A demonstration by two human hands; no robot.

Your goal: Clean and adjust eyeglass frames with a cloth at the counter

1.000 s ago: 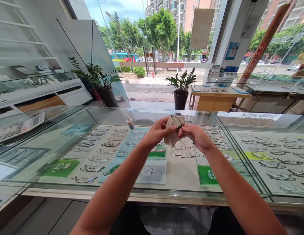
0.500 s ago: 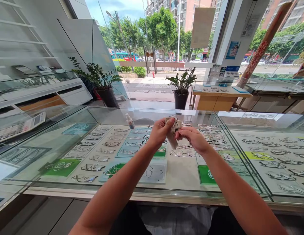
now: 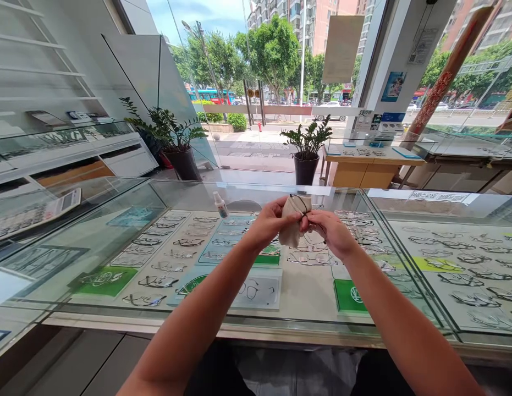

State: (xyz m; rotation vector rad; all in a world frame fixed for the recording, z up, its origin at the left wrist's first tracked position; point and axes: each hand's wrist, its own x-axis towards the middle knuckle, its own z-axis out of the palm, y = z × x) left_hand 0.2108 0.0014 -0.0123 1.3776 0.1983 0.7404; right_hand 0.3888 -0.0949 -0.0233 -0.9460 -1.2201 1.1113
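Observation:
Above the glass counter, my left hand (image 3: 273, 221) is closed on a beige cloth (image 3: 289, 236), which hangs below its fingers. A pair of dark thin-rimmed eyeglasses (image 3: 304, 204) lies against the cloth, one rim showing in front of it. My right hand (image 3: 328, 228) pinches the eyeglasses near their middle, with fingertips close to those of the left. A thin temple arm hangs below the right fingers. Part of the frame is hidden by the cloth and fingers. Beyond the left hand, a small white spray bottle (image 3: 220, 205) stands upright on the counter.
Under the glass top (image 3: 305, 297) lie rows of eyeglasses (image 3: 157, 281) and green cards (image 3: 348, 295). A calculator (image 3: 60, 208) is at the left. Potted plants (image 3: 306, 165) stand beyond the counter, before the window. Another display table (image 3: 373, 159) is at the back right.
The cloth has been spread out behind the eyeglasses rim, so more of it shows. My left fingers have shifted on it, and the right hand has moved slightly right.

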